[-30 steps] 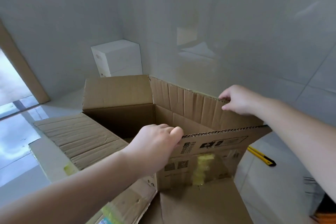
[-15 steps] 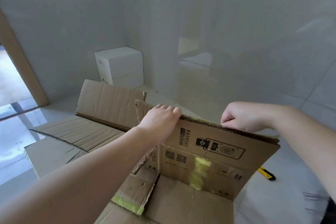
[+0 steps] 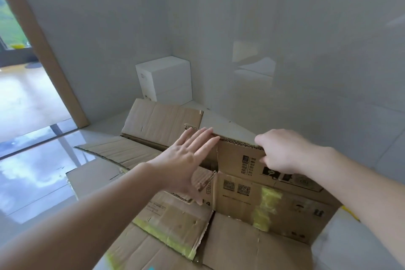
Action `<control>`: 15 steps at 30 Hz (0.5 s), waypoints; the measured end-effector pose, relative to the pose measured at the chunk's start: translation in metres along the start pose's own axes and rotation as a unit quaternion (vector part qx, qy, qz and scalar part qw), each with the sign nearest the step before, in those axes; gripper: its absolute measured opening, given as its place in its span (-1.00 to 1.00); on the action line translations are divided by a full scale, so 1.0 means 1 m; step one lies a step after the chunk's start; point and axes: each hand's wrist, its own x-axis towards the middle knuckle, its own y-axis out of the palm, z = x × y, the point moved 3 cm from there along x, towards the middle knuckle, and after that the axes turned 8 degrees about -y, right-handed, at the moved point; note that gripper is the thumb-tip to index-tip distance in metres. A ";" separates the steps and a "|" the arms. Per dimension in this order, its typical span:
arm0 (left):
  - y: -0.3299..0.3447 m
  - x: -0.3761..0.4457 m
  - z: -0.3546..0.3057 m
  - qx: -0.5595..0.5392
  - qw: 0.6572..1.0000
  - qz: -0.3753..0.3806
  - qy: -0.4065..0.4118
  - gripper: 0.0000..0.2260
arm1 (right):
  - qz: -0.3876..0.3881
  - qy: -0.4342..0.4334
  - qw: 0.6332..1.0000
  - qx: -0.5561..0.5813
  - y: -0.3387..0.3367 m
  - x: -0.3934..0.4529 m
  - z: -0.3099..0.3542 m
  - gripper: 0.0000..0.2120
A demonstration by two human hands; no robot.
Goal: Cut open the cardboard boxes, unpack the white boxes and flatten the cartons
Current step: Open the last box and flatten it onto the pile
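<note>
A brown cardboard carton (image 3: 241, 199) lies collapsing on the floor in front of me, its printed side facing up and yellow tape across its flaps. My right hand (image 3: 282, 151) grips the carton's top edge, fingers curled over the corrugated rim. My left hand (image 3: 186, 160) is spread flat with straight fingers against the carton's left panel near the torn corner seam. A white box (image 3: 166, 80) stands in the far corner against the walls.
Loose flaps (image 3: 162, 120) spread out to the left and behind the carton. Glossy tiled walls close in behind and to the right. A doorway with a wooden frame (image 3: 43, 50) opens at the left. A yellow sliver (image 3: 350, 212) shows right of the carton.
The carton has folded down from an open box toward flat. My left hand let go of the rim and now lies spread on the panel. My right hand kept its grip.
</note>
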 end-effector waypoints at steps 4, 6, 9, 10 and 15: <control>0.006 -0.016 0.016 -0.006 0.998 0.060 -0.004 0.38 | 0.011 0.001 1.000 -0.013 -0.001 0.003 0.000 -0.91; 0.007 -0.018 0.015 0.012 0.996 0.092 -0.013 0.39 | 0.021 0.005 1.000 -0.012 0.000 0.004 0.000 -0.91; 0.001 -0.015 0.005 0.017 0.998 0.053 -0.003 0.19 | 0.041 -0.005 0.999 -0.025 0.003 0.006 0.003 -0.83; -0.004 -0.013 0.002 0.015 1.000 0.011 0.016 0.06 | 0.046 -0.007 0.999 -0.025 0.003 0.005 0.004 -0.83; -0.022 0.012 0.001 -0.027 0.997 -0.068 -0.023 -0.36 | 0.076 -0.036 0.996 -0.010 -0.001 -0.002 0.012 -0.93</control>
